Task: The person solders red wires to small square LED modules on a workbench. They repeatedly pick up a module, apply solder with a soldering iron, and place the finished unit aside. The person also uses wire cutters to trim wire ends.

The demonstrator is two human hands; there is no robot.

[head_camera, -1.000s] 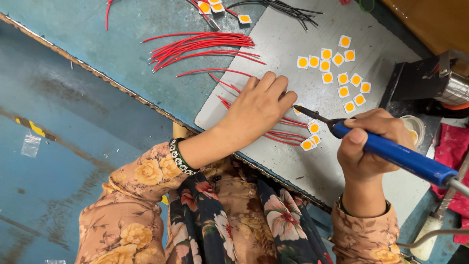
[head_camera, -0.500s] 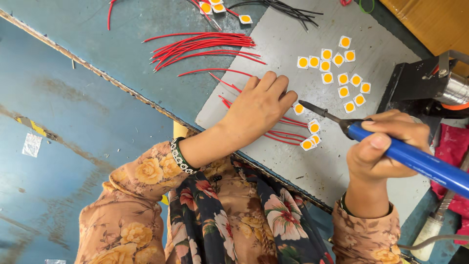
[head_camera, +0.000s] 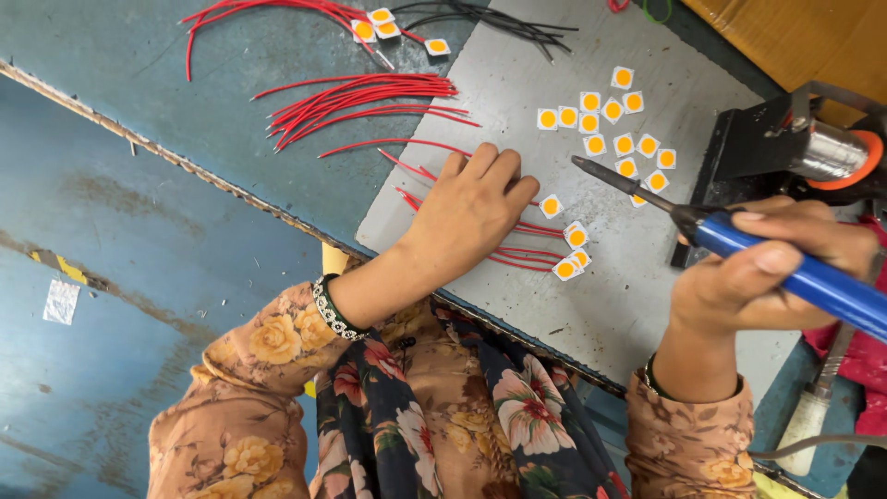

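Wires [head_camera: 370, 97], red, thin, floppy, lie loose upper left on surface [head_camera: 517, 83]. Left hand [head_camera: 467, 217] flat, fingers spread, pressing wired LED chips [head_camera: 565, 251]: light, fragile, pinch by edges. Right hand [head_camera: 762, 268] closed round blue-handled soldering iron [head_camera: 739, 245], tip raised over spare chips.

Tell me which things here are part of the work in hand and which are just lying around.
In use: left hand pressing red wires; right hand holding the blue soldering iron; small square chips beside the wires.

Lying about: black wires, black stand, white-handled tool.
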